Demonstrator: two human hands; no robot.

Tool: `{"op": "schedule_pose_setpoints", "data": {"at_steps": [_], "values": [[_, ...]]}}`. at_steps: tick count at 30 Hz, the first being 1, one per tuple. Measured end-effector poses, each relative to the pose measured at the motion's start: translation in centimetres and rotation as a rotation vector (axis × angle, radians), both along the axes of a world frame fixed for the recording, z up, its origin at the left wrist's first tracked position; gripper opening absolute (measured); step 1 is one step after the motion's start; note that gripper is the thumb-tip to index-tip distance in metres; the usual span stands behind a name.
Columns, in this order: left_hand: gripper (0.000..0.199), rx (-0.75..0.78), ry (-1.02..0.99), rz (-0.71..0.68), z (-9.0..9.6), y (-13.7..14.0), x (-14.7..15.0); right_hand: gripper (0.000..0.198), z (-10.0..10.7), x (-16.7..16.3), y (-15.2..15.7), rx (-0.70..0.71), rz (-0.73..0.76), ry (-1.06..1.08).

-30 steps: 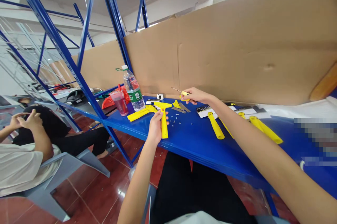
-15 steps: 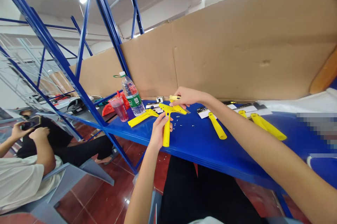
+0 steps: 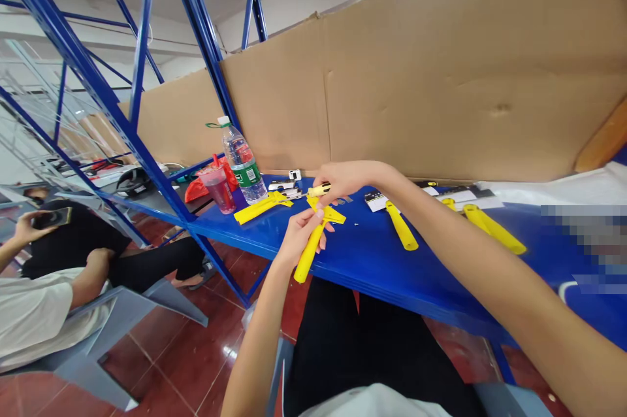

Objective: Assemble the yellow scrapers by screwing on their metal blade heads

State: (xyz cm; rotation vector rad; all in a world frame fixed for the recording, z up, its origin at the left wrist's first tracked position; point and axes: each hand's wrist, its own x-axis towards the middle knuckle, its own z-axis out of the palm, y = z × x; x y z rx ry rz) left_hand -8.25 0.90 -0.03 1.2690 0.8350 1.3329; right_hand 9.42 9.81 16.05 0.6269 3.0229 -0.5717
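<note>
My left hand (image 3: 300, 234) is closed around a yellow T-shaped scraper (image 3: 307, 255), its handle slanting down toward me over the table's front edge. Just above, my right hand (image 3: 337, 180) is closed on a small screwdriver (image 3: 319, 190) with a pale yellow and black handle. Its thin shaft seems to point left, over the head of the scraper. Part of that head is hidden by my fingers. Another yellow scraper (image 3: 262, 208) lies on the blue table to the left of my hands.
A water bottle (image 3: 243, 165) and a red drink cup (image 3: 219, 188) stand at the left. Yellow handles (image 3: 401, 226) and black-and-white cards (image 3: 376, 200) lie to the right. Cardboard (image 3: 416, 77) walls the back. A seated person (image 3: 53, 299) holds a phone at far left.
The scraper in my left hand has tilted, its handle end swinging left. My right hand has brought the screwdriver slightly left and lower, close to my left fingers. The view has shifted a little.
</note>
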Motion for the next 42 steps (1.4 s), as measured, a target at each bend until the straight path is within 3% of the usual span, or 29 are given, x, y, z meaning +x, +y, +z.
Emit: {"op": "schedule_pose_setpoints", "data": {"at_steps": [3,6,9,12,17,24,28,32,34,38,42], "values": [[0.047,0.005,-0.014,0.016,-0.1,0.0,0.0,0.045,0.4,-0.2,0.7,-0.020,-0.010,-0.047],[0.044,0.016,-0.061,0.083,-0.1,0.0,-0.1,0.052,-0.4,-0.1,3.3,-0.008,-0.136,0.065],[0.041,0.036,-0.097,0.136,-0.2,0.0,-0.2,0.047,-3.2,0.1,7.1,0.040,-0.371,0.191],[0.039,0.051,-0.114,0.171,-0.1,-0.2,-0.2,0.040,-6.8,0.1,10.2,0.060,-0.568,0.090],[0.042,0.041,-0.106,0.191,0.2,-0.5,0.0,0.033,-10.6,0.6,11.8,0.005,-0.639,0.050],[0.041,0.039,-0.109,0.178,0.1,-0.4,0.0,0.022,-11.2,1.3,12.5,-0.069,-0.716,0.094],[0.038,0.040,-0.104,0.165,0.0,-0.3,-0.1,0.023,-10.3,2.1,13.1,-0.044,-0.717,0.151],[0.036,0.043,-0.088,0.166,-0.1,-0.3,-0.2,0.019,-7.4,3.7,11.9,-0.035,-0.640,0.261],[0.036,0.042,-0.083,0.162,-0.1,-0.3,-0.2,0.024,-5.1,4.5,10.5,-0.038,-0.594,0.325],[0.035,0.044,-0.076,0.147,-0.1,-0.2,-0.2,0.032,-0.8,5.0,6.5,-0.019,-0.356,0.556],[0.037,0.036,-0.049,0.129,-0.1,-0.2,-0.2,0.036,1.7,3.8,2.6,-0.015,-0.236,0.611]]}}
